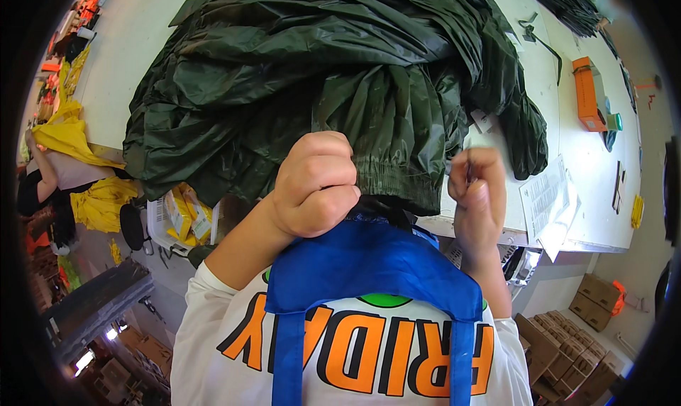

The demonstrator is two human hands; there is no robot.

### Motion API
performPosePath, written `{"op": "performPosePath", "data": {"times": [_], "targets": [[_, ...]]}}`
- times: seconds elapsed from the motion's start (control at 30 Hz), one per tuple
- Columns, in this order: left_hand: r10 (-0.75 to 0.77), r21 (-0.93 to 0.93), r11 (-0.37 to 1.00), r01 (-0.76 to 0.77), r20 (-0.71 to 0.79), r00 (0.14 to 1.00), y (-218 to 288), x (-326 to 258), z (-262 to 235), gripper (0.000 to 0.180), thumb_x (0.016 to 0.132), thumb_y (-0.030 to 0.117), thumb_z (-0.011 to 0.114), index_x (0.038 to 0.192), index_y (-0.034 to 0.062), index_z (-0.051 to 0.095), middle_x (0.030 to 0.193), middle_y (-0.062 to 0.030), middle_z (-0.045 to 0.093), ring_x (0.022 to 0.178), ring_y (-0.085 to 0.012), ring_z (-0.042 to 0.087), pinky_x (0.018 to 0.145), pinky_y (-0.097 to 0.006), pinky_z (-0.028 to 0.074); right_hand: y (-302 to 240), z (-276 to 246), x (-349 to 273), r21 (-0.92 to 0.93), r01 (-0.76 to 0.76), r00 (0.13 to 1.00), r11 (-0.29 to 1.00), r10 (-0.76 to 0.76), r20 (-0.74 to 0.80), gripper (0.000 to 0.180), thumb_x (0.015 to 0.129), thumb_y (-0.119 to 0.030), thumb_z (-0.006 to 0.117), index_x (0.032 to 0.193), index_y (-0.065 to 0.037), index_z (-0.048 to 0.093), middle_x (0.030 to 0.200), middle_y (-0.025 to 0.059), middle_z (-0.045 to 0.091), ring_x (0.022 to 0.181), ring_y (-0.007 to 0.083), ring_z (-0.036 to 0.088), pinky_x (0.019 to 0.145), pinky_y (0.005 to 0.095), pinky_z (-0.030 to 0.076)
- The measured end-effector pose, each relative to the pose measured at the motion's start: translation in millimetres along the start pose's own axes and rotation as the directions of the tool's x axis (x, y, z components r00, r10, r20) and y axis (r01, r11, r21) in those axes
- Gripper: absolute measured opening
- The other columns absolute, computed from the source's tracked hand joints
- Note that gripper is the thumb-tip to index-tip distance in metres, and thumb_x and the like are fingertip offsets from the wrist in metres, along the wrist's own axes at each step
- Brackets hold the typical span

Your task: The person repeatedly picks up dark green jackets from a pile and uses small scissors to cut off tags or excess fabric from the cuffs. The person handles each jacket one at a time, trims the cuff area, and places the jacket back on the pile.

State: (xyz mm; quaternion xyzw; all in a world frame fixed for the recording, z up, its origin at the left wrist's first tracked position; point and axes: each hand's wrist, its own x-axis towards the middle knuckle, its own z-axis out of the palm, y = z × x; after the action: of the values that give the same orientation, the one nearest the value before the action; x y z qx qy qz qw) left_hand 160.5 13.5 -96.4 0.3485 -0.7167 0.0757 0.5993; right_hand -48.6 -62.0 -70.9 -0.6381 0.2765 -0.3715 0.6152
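A heap of dark green, shiny waterproof fabric [305, 44] covers much of the table in front of me. Its near part is a garment with a gathered elastic edge [401, 178], hanging toward my body over the table's front. My left hand [318, 185] is closed in a fist on the left end of that elastic edge. To the right of the garment, my right hand [480, 193] is raised with fingers curled in a pinch, slightly blurred. Something small and dark shows between its fingers, too unclear to name.
Paper sheets [552, 204] and an orange box [589, 94] lie on the white table [553, 136] at right. At left stands a white bin [157, 221] with yellow packets; beyond it another person [50, 172] handles yellow fabric [71, 136]. Cardboard boxes [567, 356] are stacked lower right.
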Motion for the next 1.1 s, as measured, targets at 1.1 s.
{"op": "performPosePath", "data": {"times": [1.1], "targets": [[-0.609, 0.784, 0.204, 0.587, -0.368, 0.703, -173.7, 79.2, -317.9, 0.028, 0.087, 0.022, 0.060, 0.107, 0.0037, 0.056, 0.099, -0.0030, 0.058, 0.091, -0.0114, 0.053, 0.083, -0.024, 0.041, 31.6, -43.0, 14.2, -0.084, -0.088, 0.976, 0.993, 0.069, -0.206, 0.017, 0.089, -0.012, 0.053, 0.098, 0.001, 0.059, 0.066, -0.0053, 0.042, 0.058, 0.0034, 0.032, 0.053, 0.0182, 0.026]]}}
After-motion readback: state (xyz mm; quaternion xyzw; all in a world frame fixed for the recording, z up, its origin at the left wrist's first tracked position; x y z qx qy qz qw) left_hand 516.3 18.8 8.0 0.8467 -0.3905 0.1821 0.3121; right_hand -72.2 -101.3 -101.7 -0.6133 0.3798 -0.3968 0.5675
